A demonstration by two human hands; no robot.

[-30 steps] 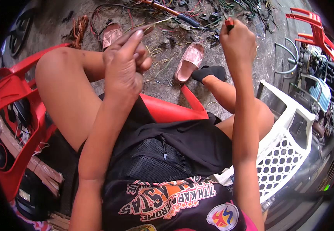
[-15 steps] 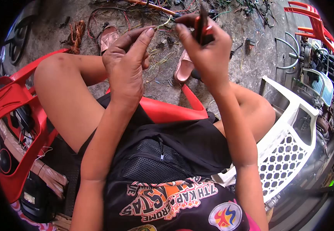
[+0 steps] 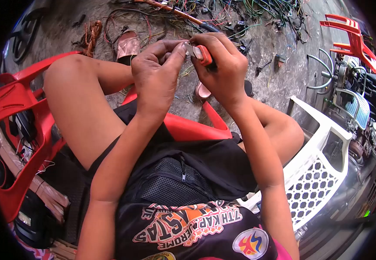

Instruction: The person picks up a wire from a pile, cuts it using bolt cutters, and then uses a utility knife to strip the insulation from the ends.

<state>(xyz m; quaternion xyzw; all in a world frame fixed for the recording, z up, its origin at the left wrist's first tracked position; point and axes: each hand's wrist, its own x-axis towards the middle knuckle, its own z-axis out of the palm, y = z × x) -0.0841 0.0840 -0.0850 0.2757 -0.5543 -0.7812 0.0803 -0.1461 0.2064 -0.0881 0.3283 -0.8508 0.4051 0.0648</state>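
Observation:
My left hand [image 3: 155, 80] is closed, its thumb and index finger pinched together at the upper middle. The thin wire seen in this grip a moment earlier is now almost wholly hidden by the fingers. Wrapped round a red-handled knife [image 3: 205, 55], my right hand [image 3: 225, 71] has the short metal blade turned left, touching or nearly touching the left fingertips. Both hands are close together above the floor, between my knees.
Loose wires [image 3: 257, 13] lie heaped on the concrete floor at the top. A copper-coloured bundle [image 3: 93, 37] lies at upper left. Red chairs [image 3: 40, 99] and a white plastic chair [image 3: 322, 173] flank me. Pink footwear [image 3: 128, 44] rests on the floor.
My right hand has come down and left, and the knife has swung from pointing up to pointing at my left fingertips. The left hand has shifted slightly right, and the wire has slipped from sight.

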